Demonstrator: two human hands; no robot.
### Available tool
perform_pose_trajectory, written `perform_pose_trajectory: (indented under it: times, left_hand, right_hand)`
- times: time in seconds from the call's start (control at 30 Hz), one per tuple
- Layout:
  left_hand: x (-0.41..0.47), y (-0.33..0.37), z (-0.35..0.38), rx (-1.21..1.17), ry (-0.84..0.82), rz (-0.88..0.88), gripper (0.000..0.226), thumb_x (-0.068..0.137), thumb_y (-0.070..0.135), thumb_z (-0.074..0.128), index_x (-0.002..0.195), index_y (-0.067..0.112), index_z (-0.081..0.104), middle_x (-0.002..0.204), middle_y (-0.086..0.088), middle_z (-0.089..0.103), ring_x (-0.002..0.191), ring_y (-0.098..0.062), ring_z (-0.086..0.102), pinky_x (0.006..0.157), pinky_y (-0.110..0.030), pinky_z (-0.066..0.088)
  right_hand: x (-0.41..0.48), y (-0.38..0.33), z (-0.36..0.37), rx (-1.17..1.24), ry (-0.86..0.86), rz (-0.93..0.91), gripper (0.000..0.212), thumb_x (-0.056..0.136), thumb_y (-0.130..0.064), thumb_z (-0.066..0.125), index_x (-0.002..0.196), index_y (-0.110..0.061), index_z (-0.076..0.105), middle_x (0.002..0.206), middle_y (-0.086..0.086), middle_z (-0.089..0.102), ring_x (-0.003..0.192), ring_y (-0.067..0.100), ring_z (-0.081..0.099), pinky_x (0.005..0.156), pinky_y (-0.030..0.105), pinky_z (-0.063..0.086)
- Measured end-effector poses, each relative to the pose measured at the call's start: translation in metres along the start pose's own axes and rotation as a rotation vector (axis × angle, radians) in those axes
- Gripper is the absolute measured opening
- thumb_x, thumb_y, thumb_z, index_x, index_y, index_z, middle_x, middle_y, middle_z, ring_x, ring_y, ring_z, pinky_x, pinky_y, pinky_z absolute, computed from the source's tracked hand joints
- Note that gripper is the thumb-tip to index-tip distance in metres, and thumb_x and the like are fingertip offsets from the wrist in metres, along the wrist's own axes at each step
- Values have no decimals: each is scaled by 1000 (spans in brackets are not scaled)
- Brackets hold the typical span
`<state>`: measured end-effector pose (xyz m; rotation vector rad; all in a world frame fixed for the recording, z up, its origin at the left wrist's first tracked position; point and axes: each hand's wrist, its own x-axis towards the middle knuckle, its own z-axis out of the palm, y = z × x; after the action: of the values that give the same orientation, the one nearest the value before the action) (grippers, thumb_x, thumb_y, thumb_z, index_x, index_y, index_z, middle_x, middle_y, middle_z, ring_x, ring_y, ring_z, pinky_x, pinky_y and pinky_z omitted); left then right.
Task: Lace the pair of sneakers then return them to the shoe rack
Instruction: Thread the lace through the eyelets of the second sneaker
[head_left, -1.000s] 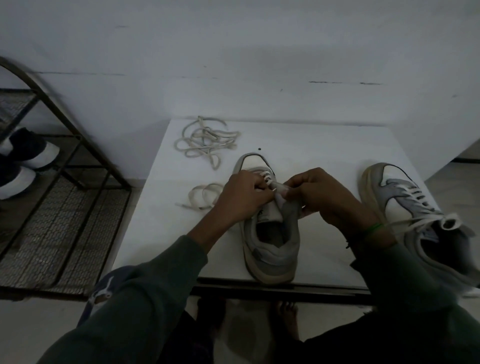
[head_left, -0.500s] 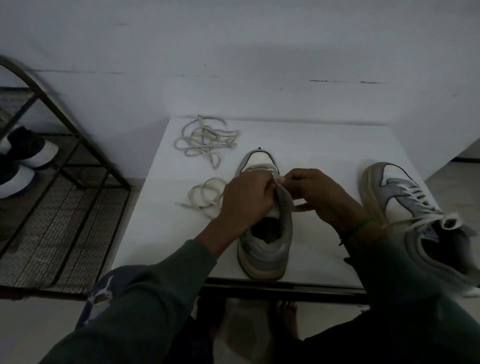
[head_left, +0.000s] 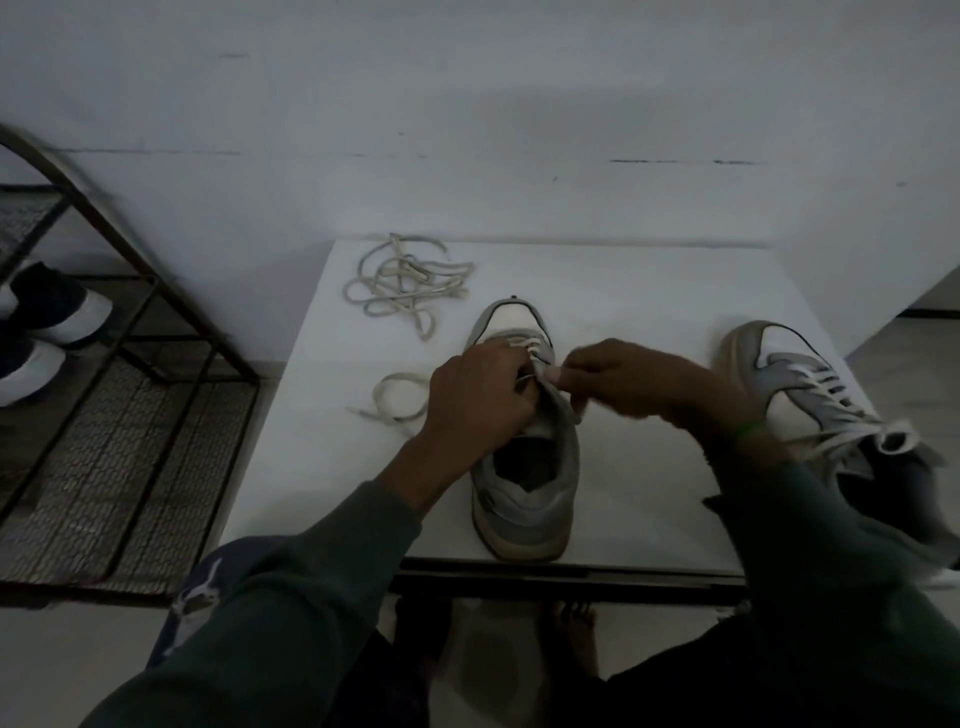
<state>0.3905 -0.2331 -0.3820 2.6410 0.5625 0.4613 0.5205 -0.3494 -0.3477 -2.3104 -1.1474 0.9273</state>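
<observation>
Presently, left hand (head_left: 478, 397) gripping sneaker (head_left: 527, 501) upper, right hand (head_left: 626, 379) pinching lace (head_left: 521, 343) at eyelets, second sneaker (head_left: 800, 384) sitting laced alongside, spare lace (head_left: 405, 286) lying beyond.

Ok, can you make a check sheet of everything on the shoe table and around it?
Surface: white table, dim light.
Job's things: middle sneaker partly laced, its lace trailing left; right sneaker laced, at the table's right edge.
Clutter: tangled loose lace, far left.
Hands: left hand grips middle sneaker; right hand pinches lace, blurred.
Cables: nothing seen.
Surroundings: shoe rack on the left, dark shoes on it.
</observation>
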Motion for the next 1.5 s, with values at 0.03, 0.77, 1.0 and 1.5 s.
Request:
perform_pose_trajectory:
  times: [0.03, 0.77, 1.0, 1.5]
  left_hand:
    - [-1, -1, 0, 7, 9, -6, 23, 84, 34, 54, 87, 15, 66, 90, -1, 63, 81, -24, 60, 63, -27, 36]
    - [-7, -7, 4, -97, 143, -178, 44, 68, 45, 56, 103, 20, 47, 100, 2, 47, 96, -22, 49, 79, -40, 43]
    - [-11, -11, 1, -176, 168, -202, 36, 72, 44, 62, 96, 22, 46, 94, 5, 48, 89, -21, 52, 74, -40, 47]
    - [-17, -33, -35, -503, -96, -278, 23, 84, 17, 62, 68, 5, 73, 60, -10, 68, 54, -17, 67, 61, -41, 59]
  right_hand:
    - [-2, -3, 0, 80, -88, -22, 30, 95, -30, 52, 75, -11, 63, 56, -5, 59, 44, 9, 46, 47, 22, 34]
    - [4, 8, -9, 264, 197, -90, 21, 92, -6, 51, 74, -3, 61, 70, 7, 56, 56, 9, 48, 46, 12, 36]
    - [10, 29, -13, -157, 428, 70, 21, 96, -28, 46, 100, -10, 56, 92, 7, 58, 91, 26, 54, 79, 35, 41]
    - [-2, -35, 34, 176, 487, -416, 23, 75, 3, 71, 95, -9, 69, 85, 7, 73, 79, 9, 68, 79, 8, 50]
